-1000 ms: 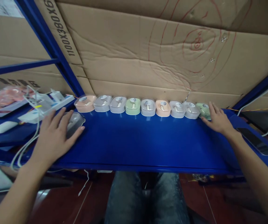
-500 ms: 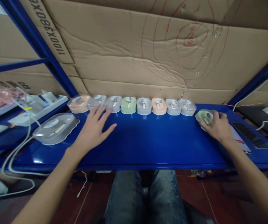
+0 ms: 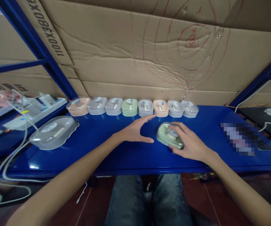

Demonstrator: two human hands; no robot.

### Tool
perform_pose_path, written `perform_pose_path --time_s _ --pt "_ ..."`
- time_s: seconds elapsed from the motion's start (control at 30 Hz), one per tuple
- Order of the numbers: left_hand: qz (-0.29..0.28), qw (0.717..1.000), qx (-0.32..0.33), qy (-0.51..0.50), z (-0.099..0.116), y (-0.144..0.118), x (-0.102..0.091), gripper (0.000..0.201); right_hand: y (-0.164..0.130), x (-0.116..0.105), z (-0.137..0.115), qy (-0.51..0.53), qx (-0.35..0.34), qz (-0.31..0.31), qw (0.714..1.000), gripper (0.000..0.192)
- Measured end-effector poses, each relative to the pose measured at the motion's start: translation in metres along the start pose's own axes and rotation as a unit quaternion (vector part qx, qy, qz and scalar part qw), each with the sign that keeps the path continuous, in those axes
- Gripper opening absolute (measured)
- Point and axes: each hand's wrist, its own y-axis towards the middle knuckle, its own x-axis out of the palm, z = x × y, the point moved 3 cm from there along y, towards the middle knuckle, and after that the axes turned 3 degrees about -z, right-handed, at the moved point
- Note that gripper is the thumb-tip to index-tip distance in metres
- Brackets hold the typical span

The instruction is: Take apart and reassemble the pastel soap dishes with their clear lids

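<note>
In my right hand [image 3: 187,141] is a pale green box with a clear lid [image 3: 166,135], gripped from its right side over the middle of the blue table [image 3: 116,157]. The box is slightly blurred. My left hand [image 3: 137,130] is open just left of it, thumb and fingers spread apart, not touching it. Behind both hands, a row of similar lidded boxes runs along the back edge, among them a green box [image 3: 130,108], an orange box [image 3: 161,109] and a grey box [image 3: 146,109].
A larger grey lidded box [image 3: 55,133] sits at the table's left. White cables [image 3: 5,163] and a power strip [image 3: 36,114] lie beyond it. At right are a pixelated patch [image 3: 240,138] and a dark flat object [image 3: 265,145]. A cardboard wall [image 3: 116,53] stands behind.
My right hand has carried the green box from the table's right side to the middle. My left hand has moved right, away from the back row, toward that box.
</note>
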Motion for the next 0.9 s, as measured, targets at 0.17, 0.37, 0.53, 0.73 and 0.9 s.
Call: perform_pose_path --time_s 0.17,0.37,0.53,0.73,0.9 --pt "0.014 1.0 0.021 -0.019 -0.005 -0.006 0.005 0.116 0.07 0.018 -0.024 0.114 -0.147 -0.034 0.982 0.093" --pt "0.042 0.999 0.002 0.03 -0.011 -0.012 0.0 0.12 0.091 0.034 -0.01 0.177 -0.161 0.004 0.971 0.089" --pt "0.036 0.998 0.007 0.052 -0.011 -0.007 0.008 0.117 0.085 0.039 -0.004 0.232 -0.123 0.024 0.965 0.077" --pt "0.031 0.998 -0.022 0.053 -0.013 -0.009 0.008 0.12 0.086 0.037 -0.007 0.264 -0.108 0.047 0.957 0.074" --pt "0.035 0.998 -0.037 0.03 -0.011 -0.01 0.006 0.124 0.086 0.04 -0.008 0.272 -0.111 0.063 0.954 0.073"
